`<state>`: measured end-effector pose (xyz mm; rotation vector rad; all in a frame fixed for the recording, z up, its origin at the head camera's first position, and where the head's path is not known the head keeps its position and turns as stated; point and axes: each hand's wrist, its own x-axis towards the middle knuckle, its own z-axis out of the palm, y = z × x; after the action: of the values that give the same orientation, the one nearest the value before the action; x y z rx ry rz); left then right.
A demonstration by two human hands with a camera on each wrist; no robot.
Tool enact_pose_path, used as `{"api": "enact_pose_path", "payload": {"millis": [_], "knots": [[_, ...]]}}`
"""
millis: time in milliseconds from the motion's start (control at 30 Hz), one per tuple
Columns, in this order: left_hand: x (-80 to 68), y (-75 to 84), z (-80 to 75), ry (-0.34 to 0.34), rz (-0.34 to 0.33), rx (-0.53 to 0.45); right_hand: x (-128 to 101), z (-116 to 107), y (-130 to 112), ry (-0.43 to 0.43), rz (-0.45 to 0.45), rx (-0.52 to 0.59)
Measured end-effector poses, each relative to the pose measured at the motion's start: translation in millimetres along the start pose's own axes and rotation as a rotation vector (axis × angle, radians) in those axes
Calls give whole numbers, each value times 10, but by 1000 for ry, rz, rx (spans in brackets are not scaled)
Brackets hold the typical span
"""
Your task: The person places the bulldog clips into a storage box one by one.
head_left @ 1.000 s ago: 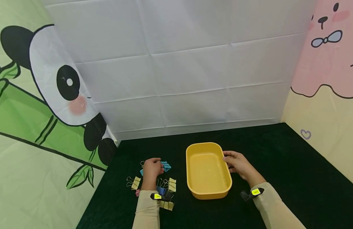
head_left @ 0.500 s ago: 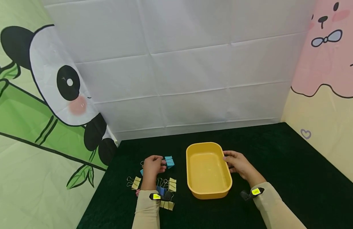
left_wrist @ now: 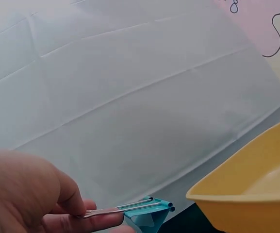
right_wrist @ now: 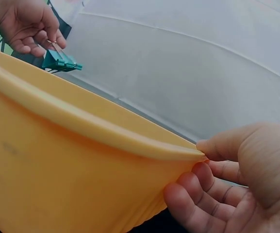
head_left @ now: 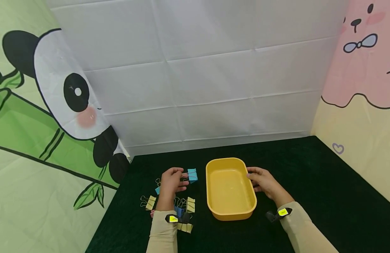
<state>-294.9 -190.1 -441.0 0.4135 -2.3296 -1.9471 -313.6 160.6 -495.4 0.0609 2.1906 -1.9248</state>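
Note:
My left hand (head_left: 171, 182) pinches a light blue binder clip (head_left: 192, 175) by its wire handles. In the left wrist view the clip body (left_wrist: 147, 216) juts out past the fingertips, raised at about the level of the tub's rim. A yellow plastic tub (head_left: 231, 216) stands to the right of that hand, with nothing inside. On its right side, my right hand (head_left: 266, 184) holds the rim, thumb on top and fingers curled against the outer wall (right_wrist: 81, 170), as the right wrist view shows.
Several binder clips lie around the left forearm: pale yellow ones (head_left: 150, 203), a dark blue one (head_left: 179, 211), a pink one (head_left: 152, 213) and another light blue one (head_left: 157, 190). The sleeve partly covers some. Dark green cloth (head_left: 308, 175) covers the table, with white fabric (head_left: 213, 80) hanging behind.
My left hand has lifted the light blue binder clip and carried it a little rightward, towards the tub. The right hand and the tub stay in place.

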Motion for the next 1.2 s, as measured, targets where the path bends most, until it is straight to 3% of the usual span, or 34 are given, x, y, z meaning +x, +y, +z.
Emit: {"api": "enact_pose_path", "payload": {"millis": [333, 867, 1200], "knots": [[-91, 99, 145, -35, 42, 19, 24, -40, 30, -11, -18, -10], [-186, 169, 416, -290, 88, 46, 19, -76, 28, -19, -22, -2], [-297, 154, 701, -364, 169, 70, 50, -115, 40, -30, -14, -4]]}}
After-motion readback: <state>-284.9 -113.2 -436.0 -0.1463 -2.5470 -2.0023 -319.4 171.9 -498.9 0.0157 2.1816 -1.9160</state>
